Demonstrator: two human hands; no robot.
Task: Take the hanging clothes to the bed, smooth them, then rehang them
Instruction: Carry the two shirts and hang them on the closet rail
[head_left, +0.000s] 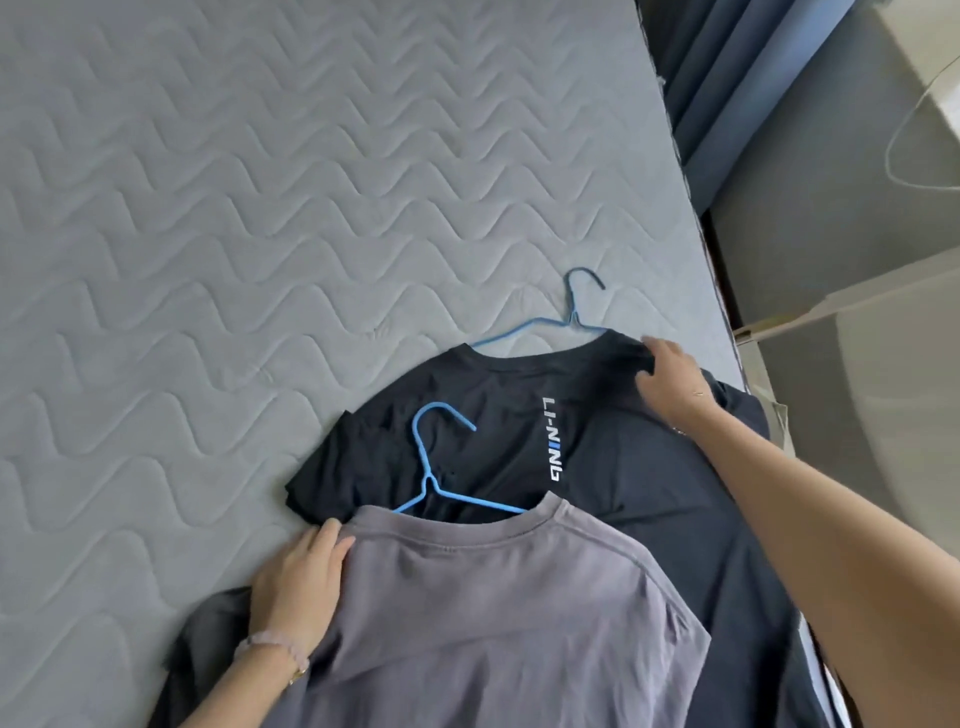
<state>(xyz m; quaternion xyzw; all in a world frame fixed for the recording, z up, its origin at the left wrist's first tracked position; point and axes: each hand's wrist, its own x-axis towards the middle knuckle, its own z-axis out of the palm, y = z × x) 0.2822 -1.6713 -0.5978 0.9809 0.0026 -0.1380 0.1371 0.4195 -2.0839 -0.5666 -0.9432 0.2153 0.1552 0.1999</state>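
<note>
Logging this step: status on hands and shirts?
Left hand flat on grey shirt's shoulder. Right hand pinches black shirt's shoulder. Both on bed, blue hangers in, grey overlapping black.

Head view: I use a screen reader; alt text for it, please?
A grey T-shirt overlaps a black T-shirt on a quilted bed, both on blue hangers. The left hand rests on the grey one's shoulder; the right hand grips the black one's shoulder.

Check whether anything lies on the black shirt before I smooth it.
Yes: the grey shirt and its blue hanger lie over the near half of the black shirt. The right hand holds its far shoulder directly.
</note>
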